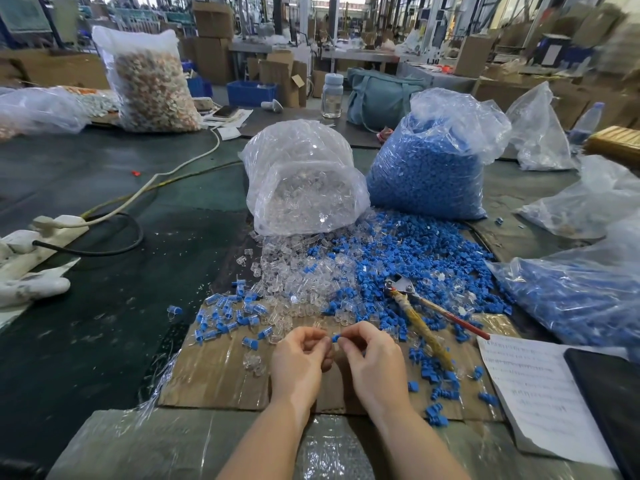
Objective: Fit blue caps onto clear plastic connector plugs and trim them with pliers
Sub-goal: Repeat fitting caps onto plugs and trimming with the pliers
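Right hand (372, 355) pinches a blue cap (335, 338); left hand (300, 356) fingers curl, seemingly round a clear plug (barely visible). Align squarely; press fully home.

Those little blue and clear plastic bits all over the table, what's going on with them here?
A person is assembling small parts by hand. The right hand pinches a blue cap and brings it to the left hand, whose fingers are curled, probably round a clear plug, though that is hard to see. Loose clear plugs and blue caps spill from two open bags onto the cardboard sheet. The pliers lie unused to the right.
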### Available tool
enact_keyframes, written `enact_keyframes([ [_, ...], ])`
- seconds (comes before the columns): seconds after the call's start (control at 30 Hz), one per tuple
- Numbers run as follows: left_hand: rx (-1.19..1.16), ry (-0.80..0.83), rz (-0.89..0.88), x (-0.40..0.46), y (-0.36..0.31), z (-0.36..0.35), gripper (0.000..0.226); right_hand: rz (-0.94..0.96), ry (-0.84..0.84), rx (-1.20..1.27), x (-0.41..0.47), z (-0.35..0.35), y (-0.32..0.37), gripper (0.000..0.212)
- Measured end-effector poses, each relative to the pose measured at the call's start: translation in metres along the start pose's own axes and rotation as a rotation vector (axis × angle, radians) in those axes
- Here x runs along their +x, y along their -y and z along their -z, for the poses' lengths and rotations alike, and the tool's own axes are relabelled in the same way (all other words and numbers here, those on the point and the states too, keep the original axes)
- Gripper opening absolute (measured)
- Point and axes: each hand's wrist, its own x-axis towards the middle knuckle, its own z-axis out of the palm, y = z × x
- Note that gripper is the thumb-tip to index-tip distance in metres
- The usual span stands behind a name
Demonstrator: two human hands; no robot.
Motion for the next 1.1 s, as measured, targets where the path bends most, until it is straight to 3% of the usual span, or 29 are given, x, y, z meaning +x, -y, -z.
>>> enact_keyframes([
  [0.23, 0.016, 0.024, -0.005, -0.001, -0.001, 0.002, 0.008, 0.091, -0.04, -0.352, -0.002, -0.001, 0.0, 0.011],
  [0.43, 0.039, 0.039, -0.031, -0.004, 0.001, 0.002, 0.014, 0.145, -0.032, -0.447, -0.003, -0.005, 0.001, 0.015],
  [0.77, 0.039, 0.024, -0.04, -0.006, -0.001, 0.002, 0.012, 0.154, 0.026, -0.333, -0.003, 0.005, -0.002, 0.013],
  [1.1, 0.016, 0.059, -0.026, -0.008, -0.005, 0.004, 0.013, 0.226, 0.141, -0.276, 0.005, 0.015, 0.002, 0.028],
])
